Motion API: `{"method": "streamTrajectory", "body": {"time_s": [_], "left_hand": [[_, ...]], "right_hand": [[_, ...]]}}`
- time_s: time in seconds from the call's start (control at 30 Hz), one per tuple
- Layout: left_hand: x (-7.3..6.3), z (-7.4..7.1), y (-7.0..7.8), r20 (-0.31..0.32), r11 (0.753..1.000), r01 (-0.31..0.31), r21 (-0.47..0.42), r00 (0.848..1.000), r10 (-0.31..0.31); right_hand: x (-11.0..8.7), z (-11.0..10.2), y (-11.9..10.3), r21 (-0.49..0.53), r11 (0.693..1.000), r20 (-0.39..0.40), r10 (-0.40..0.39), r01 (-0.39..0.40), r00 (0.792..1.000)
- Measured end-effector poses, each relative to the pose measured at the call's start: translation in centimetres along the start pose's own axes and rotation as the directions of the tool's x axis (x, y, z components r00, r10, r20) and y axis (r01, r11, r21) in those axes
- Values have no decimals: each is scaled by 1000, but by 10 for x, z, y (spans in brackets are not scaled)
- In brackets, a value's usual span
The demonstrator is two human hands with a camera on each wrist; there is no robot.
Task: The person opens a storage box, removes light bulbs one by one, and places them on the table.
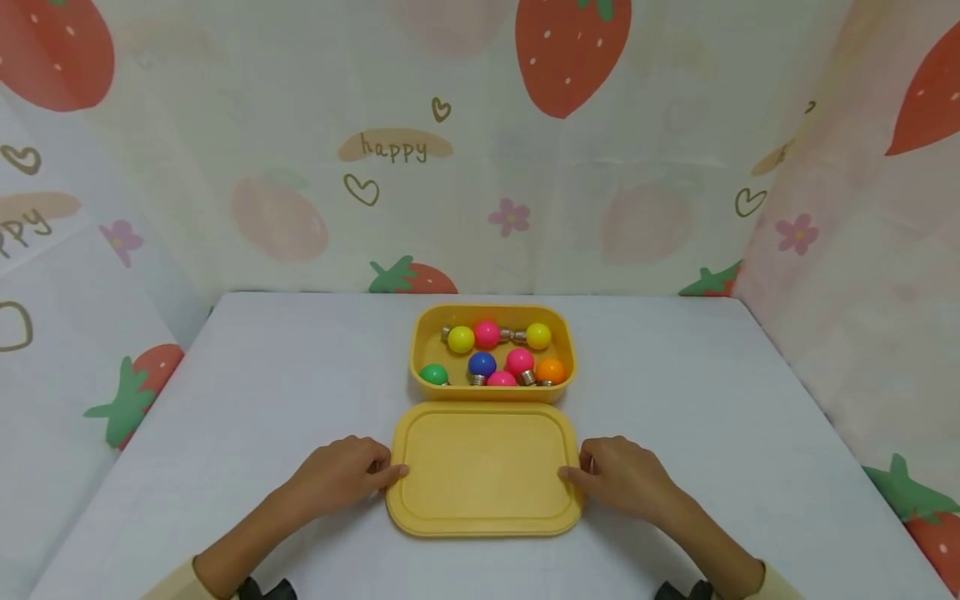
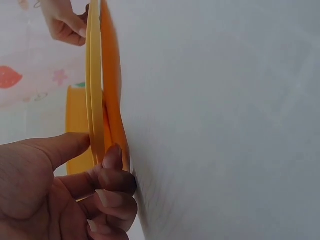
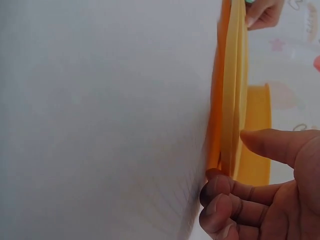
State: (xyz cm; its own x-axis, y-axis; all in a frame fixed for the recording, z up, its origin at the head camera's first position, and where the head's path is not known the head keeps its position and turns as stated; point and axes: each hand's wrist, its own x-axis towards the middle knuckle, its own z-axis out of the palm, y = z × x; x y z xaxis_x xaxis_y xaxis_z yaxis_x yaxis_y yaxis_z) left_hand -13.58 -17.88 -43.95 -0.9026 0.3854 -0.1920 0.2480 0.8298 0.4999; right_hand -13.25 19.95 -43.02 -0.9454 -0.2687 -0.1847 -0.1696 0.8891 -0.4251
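A flat yellow lid (image 1: 483,471) with rounded corners lies before me in the head view. My left hand (image 1: 341,477) pinches its left edge, thumb on top and fingers curled below. On the opposite edge, my right hand (image 1: 628,479) pinches it the same way. Both wrist views show the lid side-on between thumb and fingers, with an orange surface (image 2: 112,75) beneath it. Just beyond the lid stands a yellow box (image 1: 491,396), uncovered. Inside lie several small coloured bulbs with metal screw bases, among them a blue bulb (image 1: 482,363), a green bulb (image 1: 433,374) and an orange bulb (image 1: 551,371).
A white-covered table (image 1: 300,358) carries the box and lid. Behind it and at both sides hang cloth walls (image 1: 480,192) printed with strawberries, hearts and flowers. The box stands near the table's far edge.
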Motion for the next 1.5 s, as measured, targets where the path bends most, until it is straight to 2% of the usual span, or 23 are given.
{"method": "streamTrajectory", "body": {"time_s": [0.37,0.57,0.83,1.03,1.3,1.5], "left_hand": [[-1,3,4,1,999,24,36,1000,-25],[-1,3,5,7,999,26,31,1000,-27],[6,-1,-1,36,999,42,-2,998,-42],[11,-18,-4,12,998,44,-40,999,-44],[22,-42,-9,-45,991,-5,-133,999,-1],[36,-54,-12,-143,969,-31,-245,990,-4]], "right_hand": [[1,1,1,-20,1000,14,7,-7,1000],[2,2,2,-36,999,1,-4,4,1000],[-1,-6,-1,-48,999,-12,0,0,1000],[-2,-24,-6,-63,998,-39,-21,19,999],[0,-53,-17,-84,990,-104,-120,112,987],[10,-68,-29,-63,977,-136,-213,206,968]]}}
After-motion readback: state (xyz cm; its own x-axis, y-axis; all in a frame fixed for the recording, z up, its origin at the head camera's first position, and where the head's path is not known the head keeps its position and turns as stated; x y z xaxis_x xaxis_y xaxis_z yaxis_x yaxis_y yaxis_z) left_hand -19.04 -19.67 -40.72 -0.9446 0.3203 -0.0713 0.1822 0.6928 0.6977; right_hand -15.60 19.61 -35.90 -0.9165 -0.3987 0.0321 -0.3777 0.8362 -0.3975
